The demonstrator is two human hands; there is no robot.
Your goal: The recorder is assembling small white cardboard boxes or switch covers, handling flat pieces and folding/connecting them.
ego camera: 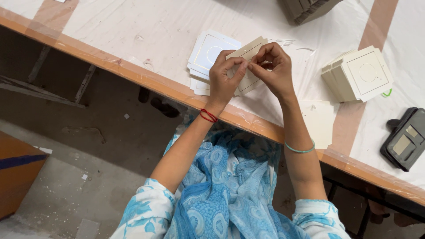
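Head view. Both hands met above the surface (146, 26), fingertips pinched together on one small beige card (250, 49). The left hand (225, 79) came in from the left, a red thread at its wrist; the right hand (273, 71) came from the right, a green bangle lower down the forearm. Thumb and forefinger of each hand were closed on the card's near edge, the pinch points almost touching. Neither hand was nearer than the other: the card sat directly between them, lifted or tilted off the surface, though how far off I could not tell. Its long axis ran from near-left up to far-right, with the far corner showing past the knuckles.

Directly under and just left of the hands lay a stack of white cards (208, 55) with thin printed squares and a circle, fanned out slightly. Another pale card (319, 121) lay flat near the surface edge, just right of the right forearm. Farther right, well apart, stood a block of stacked cards (357, 74). At the far right edge sat a dark grey punch tool (405, 139). A dark stack (307, 9) sat at the far side.

Nothing stood between the hands and the card. The white stack lay close beneath.
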